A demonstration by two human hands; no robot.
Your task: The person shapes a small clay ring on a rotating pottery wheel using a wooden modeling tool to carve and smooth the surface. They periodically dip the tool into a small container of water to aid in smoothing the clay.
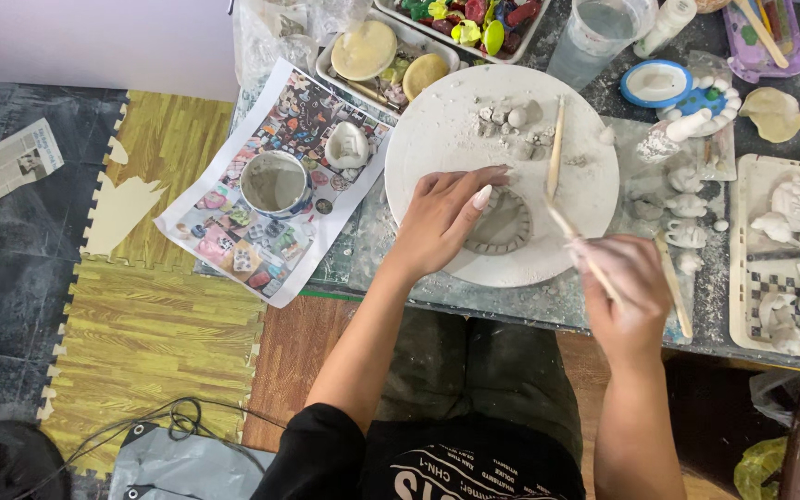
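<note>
A small round grey clay piece (504,225) with a notched rim lies on a large round white board (437,130). My left hand (443,218) rests on the board with its fingers touching the clay piece's left side. Just to the right, my right hand (630,282) grips a thin wooden stick (568,231) whose tip points toward the clay piece. A second wooden stick (556,148) lies on the board, next to several small clay lumps (511,120).
A cup of grey water (275,182) stands on a printed sheet at left. Behind are trays of clay and coloured bits (469,23), a clear water cup (597,32) and a blue dish (656,83). White clay figures fill a tray (793,259) at right.
</note>
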